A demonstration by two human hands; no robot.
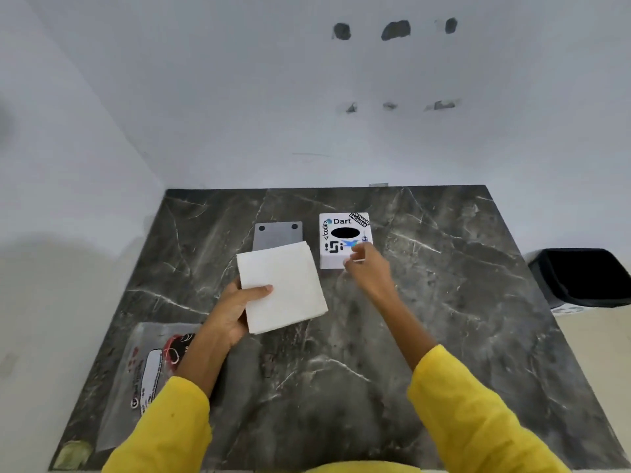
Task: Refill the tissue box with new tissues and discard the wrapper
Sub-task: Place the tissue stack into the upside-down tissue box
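Tissues: a white stack of tissues (283, 288) is held up over the middle of the table, tilted a bit. Its far corner hides part of the gray plate behind it.

Left hand: the left hand (235, 312) grips the stack by its near left edge, thumb on top. The other fingers are under the stack and cannot be seen.

Tissue box: the white tissue box (341, 238) sits on the table, just to the right of the stack. It has stickers on top and a dark oval hole. The inside of the hole is too dark to see into.

Right hand: the right hand (367, 264) is at the near right corner of the box, fingers curled. It covers that corner. I cannot tell if it is pinching something or only touching the box.

Wrapper: a clear plastic wrapper (146, 373) lies flat at the near left of the table. The left arm covers part of it. Its print is too blurry to read.

Gray plate: the gray plate (276, 233) with two dark dots lies flat behind the stack.

Table: the dark marble table (444, 302) has white streaks. Its near edge is cut off by the yellow sleeves (478, 421).

Bin: a black bin (584, 276) stands on the floor to the right of the table. Its right side is cut off.
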